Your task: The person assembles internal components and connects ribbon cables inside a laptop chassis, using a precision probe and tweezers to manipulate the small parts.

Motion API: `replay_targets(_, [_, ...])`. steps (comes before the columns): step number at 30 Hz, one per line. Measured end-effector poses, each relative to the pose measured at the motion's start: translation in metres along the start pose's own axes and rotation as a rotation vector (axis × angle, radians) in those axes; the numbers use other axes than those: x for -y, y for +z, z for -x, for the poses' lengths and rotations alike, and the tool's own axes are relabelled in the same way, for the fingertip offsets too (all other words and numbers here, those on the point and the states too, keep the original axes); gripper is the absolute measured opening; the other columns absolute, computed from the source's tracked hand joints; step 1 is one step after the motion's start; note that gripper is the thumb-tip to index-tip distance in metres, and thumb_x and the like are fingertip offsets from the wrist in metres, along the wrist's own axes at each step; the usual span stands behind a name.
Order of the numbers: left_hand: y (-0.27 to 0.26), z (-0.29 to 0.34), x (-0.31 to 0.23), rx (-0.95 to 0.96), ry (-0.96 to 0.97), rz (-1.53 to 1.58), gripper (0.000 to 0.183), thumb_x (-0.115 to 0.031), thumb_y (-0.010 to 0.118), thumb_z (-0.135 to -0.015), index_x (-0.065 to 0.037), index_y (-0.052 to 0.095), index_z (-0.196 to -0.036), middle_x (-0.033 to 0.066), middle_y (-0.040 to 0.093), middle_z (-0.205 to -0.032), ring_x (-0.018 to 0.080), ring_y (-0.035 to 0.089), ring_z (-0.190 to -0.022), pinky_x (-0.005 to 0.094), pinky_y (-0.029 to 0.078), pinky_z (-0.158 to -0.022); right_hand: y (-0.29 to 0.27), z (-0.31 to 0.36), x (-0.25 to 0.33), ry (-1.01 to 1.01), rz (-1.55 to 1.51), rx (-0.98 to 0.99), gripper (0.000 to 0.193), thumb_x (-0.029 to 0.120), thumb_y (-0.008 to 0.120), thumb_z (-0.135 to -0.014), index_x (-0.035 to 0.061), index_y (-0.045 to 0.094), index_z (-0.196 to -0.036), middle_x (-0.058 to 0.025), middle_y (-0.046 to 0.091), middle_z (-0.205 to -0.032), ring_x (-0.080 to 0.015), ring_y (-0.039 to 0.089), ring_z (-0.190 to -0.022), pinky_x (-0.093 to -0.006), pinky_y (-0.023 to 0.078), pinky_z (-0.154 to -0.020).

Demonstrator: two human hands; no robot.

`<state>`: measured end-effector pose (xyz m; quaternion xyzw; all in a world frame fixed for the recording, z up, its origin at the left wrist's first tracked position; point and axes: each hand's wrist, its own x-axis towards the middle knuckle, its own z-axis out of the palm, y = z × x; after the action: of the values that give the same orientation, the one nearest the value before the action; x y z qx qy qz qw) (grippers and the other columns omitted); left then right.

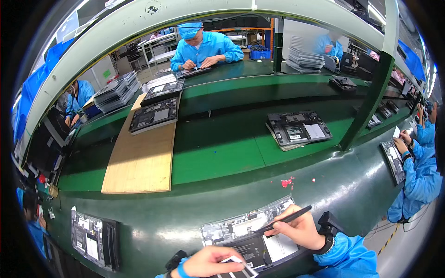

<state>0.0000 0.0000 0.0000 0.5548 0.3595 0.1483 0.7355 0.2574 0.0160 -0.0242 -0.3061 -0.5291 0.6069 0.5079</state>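
In front of me lies an opened laptop base (pixel 234 229), its circuit board, black battery and a pale rectangular panel exposed. My right hand (pixel 296 230) is over its right half, fingers closed around slim black tweezers (pixel 289 217). The tip points down and left toward the board; whether it touches cannot be seen. At the laptop's near edge, my left hand (pixel 211 263) pinches a small white sheet with dark strips (pixel 237 272). The lower edge of the picture cuts off part of that sheet.
Another opened laptop (pixel 90 241) lies at the left. Beyond the bench edge, a green conveyor carries a laptop base (pixel 299 127) and a wooden board (pixel 139 171) bearing more laptops. Red scraps (pixel 286 183) lie ahead. A green post (pixel 371 102) rises at right; co-workers sit across and at right.
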Motion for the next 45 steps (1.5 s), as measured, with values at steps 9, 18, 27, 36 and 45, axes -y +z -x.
replay_targets(9, [-0.02,-0.031,0.029,-0.485,0.385,-1.041,0.018,-0.025,0.057,-0.082,-0.007,0.054,-0.084,0.0043,0.056,-0.106,0.0246,0.061,-0.078,0.0346,0.051,-0.057,0.019,-0.025,-0.039,0.234,0.181,-0.135,0.017,0.005,0.062,-0.081,-0.0003,0.046,-0.083,-0.0122,0.062,-0.083,-0.014,0.063,-0.08,-0.0224,0.052,-0.064])
replay_targets(18, [-0.023,-0.034,0.026,-0.411,0.254,-1.113,0.017,-0.024,0.056,-0.082,-0.007,0.055,-0.085,0.0029,0.055,-0.108,0.025,0.062,-0.07,0.035,0.05,-0.052,0.03,-0.031,-0.05,0.155,0.209,-0.155,0.017,0.007,0.063,-0.081,-0.0017,0.049,-0.083,-0.0093,0.062,-0.081,-0.0124,0.062,-0.079,-0.0221,0.052,-0.066])
replay_targets(27, [-0.027,-0.024,0.04,-0.514,0.401,-0.819,0.016,-0.023,0.057,-0.082,-0.007,0.054,-0.084,0.0028,0.057,-0.105,0.0252,0.061,-0.068,0.0341,0.05,-0.052,0.031,-0.035,-0.054,0.239,0.086,-0.189,0.02,0.008,0.062,-0.081,0.0006,0.044,-0.082,-0.0105,0.061,-0.079,-0.0144,0.063,-0.077,-0.0214,0.051,-0.061])
replay_targets(36, [-0.017,-0.027,0.042,-0.538,0.448,-1.036,0.016,-0.023,0.057,-0.08,-0.008,0.054,-0.08,0.0025,0.058,-0.103,0.0201,0.062,-0.071,0.0313,0.05,-0.05,0.032,-0.036,-0.055,0.3,0.227,-0.137,0.019,0.007,0.06,-0.083,0.0017,0.041,-0.084,-0.0127,0.06,-0.084,-0.0178,0.064,-0.079,-0.0218,0.051,-0.058])
replay_targets(45, [-0.008,-0.03,0.029,-0.439,0.32,-1.195,0.016,-0.023,0.055,-0.08,-0.007,0.055,-0.081,0.0052,0.054,-0.115,0.0259,0.062,-0.074,0.0354,0.051,-0.054,0.02,-0.03,-0.036,0.164,0.269,-0.169,0.017,0.003,0.059,-0.083,-0.0008,0.042,-0.086,-0.0136,0.06,-0.083,-0.0194,0.064,-0.079,-0.0247,0.053,-0.062])
